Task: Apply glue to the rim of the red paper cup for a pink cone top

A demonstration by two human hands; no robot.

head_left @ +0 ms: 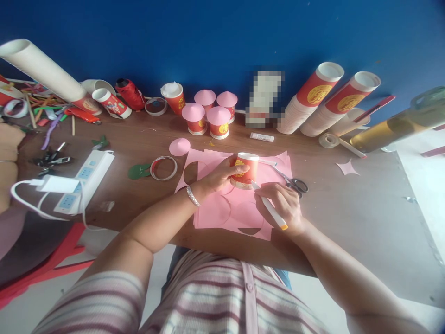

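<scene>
My left hand [223, 176] is wrapped round a red paper cup [253, 170] with a gold emblem, held upside down above pink paper sheets [215, 211]. In my right hand [283, 202] is a white marker pen [273, 212] with an orange end, its tip at the cup's lower side. I cannot make out whether the tip touches it. Scissors [297, 184] with dark handles lie on the pink sheets just beyond my right hand. A loose pink paper cone [180, 146] rests on the table to the left.
Several red cups with pink cone tops [219, 123] stand along the wall. Stacked paper cups [314, 99] lean at the right, near a glue stick [262, 137] and clear tape [329, 140]. Leftward are a tape roll [163, 168], a power strip [85, 183] and another person's arm [9, 146].
</scene>
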